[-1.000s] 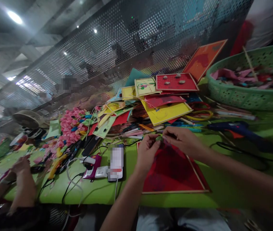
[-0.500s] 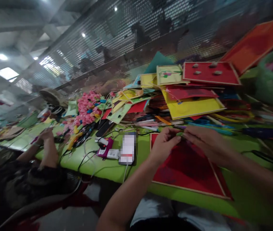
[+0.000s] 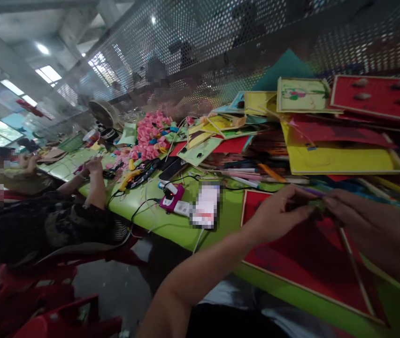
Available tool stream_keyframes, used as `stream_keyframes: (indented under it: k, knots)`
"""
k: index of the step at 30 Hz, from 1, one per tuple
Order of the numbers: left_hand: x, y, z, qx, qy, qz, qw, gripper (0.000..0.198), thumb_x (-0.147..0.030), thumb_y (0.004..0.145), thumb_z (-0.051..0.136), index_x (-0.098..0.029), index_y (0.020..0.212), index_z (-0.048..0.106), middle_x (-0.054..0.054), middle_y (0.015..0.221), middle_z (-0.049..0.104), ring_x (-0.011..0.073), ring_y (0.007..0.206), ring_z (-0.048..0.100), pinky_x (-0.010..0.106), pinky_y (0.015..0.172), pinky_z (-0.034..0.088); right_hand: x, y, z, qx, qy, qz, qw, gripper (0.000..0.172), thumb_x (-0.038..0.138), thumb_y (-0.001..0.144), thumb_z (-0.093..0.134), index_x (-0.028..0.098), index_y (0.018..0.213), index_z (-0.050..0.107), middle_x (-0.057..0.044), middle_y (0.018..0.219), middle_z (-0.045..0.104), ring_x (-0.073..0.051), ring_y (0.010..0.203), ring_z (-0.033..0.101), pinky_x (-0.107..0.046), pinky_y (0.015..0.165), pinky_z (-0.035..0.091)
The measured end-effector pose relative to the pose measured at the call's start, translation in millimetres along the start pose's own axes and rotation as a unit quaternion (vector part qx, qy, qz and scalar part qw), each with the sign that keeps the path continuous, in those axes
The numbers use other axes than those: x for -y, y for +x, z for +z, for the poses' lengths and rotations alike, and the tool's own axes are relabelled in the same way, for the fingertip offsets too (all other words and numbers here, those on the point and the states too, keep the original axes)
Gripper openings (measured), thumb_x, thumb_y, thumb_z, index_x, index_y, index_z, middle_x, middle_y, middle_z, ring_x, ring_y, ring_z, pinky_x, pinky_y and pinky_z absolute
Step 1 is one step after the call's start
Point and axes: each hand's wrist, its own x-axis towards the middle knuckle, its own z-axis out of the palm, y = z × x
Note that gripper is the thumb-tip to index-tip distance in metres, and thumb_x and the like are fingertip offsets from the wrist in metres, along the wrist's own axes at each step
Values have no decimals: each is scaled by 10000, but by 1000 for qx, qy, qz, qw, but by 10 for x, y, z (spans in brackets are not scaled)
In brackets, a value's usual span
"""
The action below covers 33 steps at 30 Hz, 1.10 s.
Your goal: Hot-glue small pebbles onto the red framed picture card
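Above a red board (image 3: 302,256) edged with thin wooden strips, my two hands meet fingertip to fingertip. My left hand (image 3: 280,209) pinches a small green piece (image 3: 315,204) between thumb and fingers; its exact kind is too blurred to make out. From the other side my right hand (image 3: 358,213) has its fingers closed on the same green piece. The red board lies flat on the green table, partly hidden under my hands and forearms.
Left of the board lie a phone (image 3: 206,205) on a cable and a purple power strip (image 3: 172,199). Behind are stacked framed cards (image 3: 341,155), pens and a pink heap (image 3: 153,134). Farther left, a co-worker's hands (image 3: 93,166) rest over the table. Red chairs (image 3: 45,300) stand below.
The view has swung left, so everything sits farther right in the picture. My hands stay together over the red board, still on the small green piece.
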Motion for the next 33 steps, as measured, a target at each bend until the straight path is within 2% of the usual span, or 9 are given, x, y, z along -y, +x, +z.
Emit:
stream_keyframes:
  k: [3,5,10,12,15,20,25,30,33]
  knots:
    - [-27,-20,-12,-13,116,30,993,175,-238,862,609,-180,1026,625,55,987,643,181,910,611,337,882,494,-22,1,-22,10,-98,-89,991,437,525,979,376,225,715,554,-13,606,580,-184,521,548,-280,502,350]
    - [-19,-23,-14,-12,155,41,987,188,-211,858,603,-184,1042,629,56,992,649,184,920,611,325,871,495,-14,5,-38,-15,-156,-144,977,405,461,991,373,227,691,510,-13,607,560,-184,523,537,-290,518,324]
    - [28,9,21,-22,37,17,999,204,-296,862,640,-174,1020,601,48,919,646,162,827,616,310,801,495,102,28,-85,-82,-197,-212,954,400,385,1015,384,229,649,429,3,569,488,-160,495,487,-292,512,289]
    - [11,19,35,-34,-5,-13,999,227,-319,853,657,-170,1018,610,41,881,643,155,795,610,308,789,490,139,35,-103,-104,-180,-217,954,387,376,1023,410,221,674,471,12,566,486,-150,500,498,-280,511,308]
    - [-50,27,34,-41,-58,-43,997,287,-325,822,688,-166,1057,644,32,866,638,143,768,592,311,806,485,150,31,-120,-118,-144,-228,956,337,403,1028,466,203,787,590,5,630,569,-138,528,537,-264,526,353]
    - [-111,52,2,-61,-115,-73,989,344,-376,758,745,-159,1021,706,23,853,651,116,729,571,268,767,479,144,-5,-166,-110,-81,-206,969,214,396,989,583,217,952,694,-26,827,708,-152,678,638,-255,606,431]
    - [-134,51,-14,-104,-150,-82,980,324,-404,731,766,-153,916,676,-10,737,612,102,660,548,230,678,463,190,-16,-233,-89,42,-149,984,60,270,896,697,216,868,703,-10,812,691,-155,721,625,-262,678,462]
    - [-164,36,-43,-108,-139,-76,981,302,-439,770,730,-160,774,614,-37,650,529,75,593,465,191,594,388,212,-79,-239,-8,132,-55,990,326,363,950,622,186,678,599,-4,641,560,-148,619,507,-280,600,386]
    - [-144,40,-65,-104,-125,-75,984,330,-483,789,706,-173,762,595,-54,612,465,70,535,387,188,512,321,329,-275,-269,63,160,-42,984,383,399,979,572,188,660,566,-7,635,536,-153,615,496,-278,596,380]
